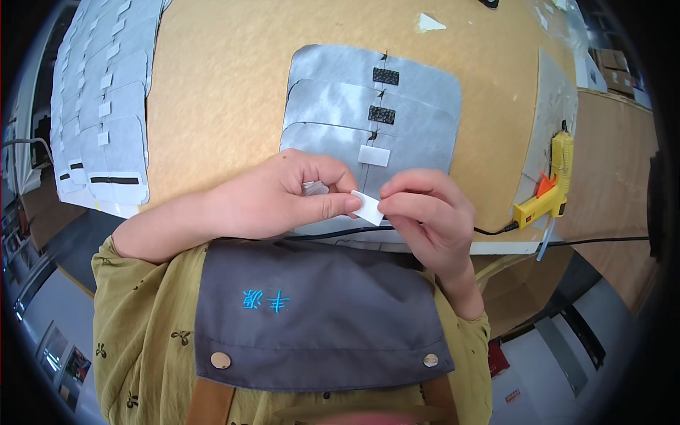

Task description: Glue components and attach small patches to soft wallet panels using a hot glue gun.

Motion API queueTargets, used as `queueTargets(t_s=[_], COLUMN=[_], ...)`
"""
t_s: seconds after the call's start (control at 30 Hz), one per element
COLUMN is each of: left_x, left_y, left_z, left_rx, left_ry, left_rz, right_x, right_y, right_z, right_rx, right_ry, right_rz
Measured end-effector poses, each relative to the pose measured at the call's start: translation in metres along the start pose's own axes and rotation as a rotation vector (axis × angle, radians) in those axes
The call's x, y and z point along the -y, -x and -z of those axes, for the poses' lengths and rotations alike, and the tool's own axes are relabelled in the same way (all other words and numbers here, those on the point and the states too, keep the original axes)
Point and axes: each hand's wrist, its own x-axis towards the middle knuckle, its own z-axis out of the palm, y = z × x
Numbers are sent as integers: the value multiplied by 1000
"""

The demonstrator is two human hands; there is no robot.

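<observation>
1. Head view: left hand (pixel 280 198) and right hand (pixel 425 212) meeting over the near edge of the tan worktable (pixel 227 92).
2. Small white patch (pixel 367 207) pinched between left thumb and right fingertips, both grips narrow, probably to peel or line it up.
3. Second small pale piece (pixel 315 188) tucked in the curled left fingers, mostly hidden.
4. Overlapping grey fabric panels (pixel 368 106) just beyond the hands, fanned so each fastener spot shows.
5. Yellow glue gun (pixel 552 188) parked at the right, cord running under the hands.
6. More grey panels (pixel 99 106) far left, bent by the lens, details unclear.
</observation>
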Motion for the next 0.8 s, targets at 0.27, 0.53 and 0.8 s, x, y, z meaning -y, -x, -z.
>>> queueTargets(t_s=[0.27,0.53,0.8], left_x=[-19,-4,10], left_y=[-12,-36,-43], left_z=[7,30,37], left_rx=[-123,-564,-632], left_ry=[-109,-976,-1204], left_rz=[-107,-691,-777], right_x=[-4,-13,-30], right_y=[-5,-30,-37], right_z=[2,-2,-5], right_rx=[-56,-133,-174], right_ry=[-162,107,193], right_rz=[-336,-508,-582])
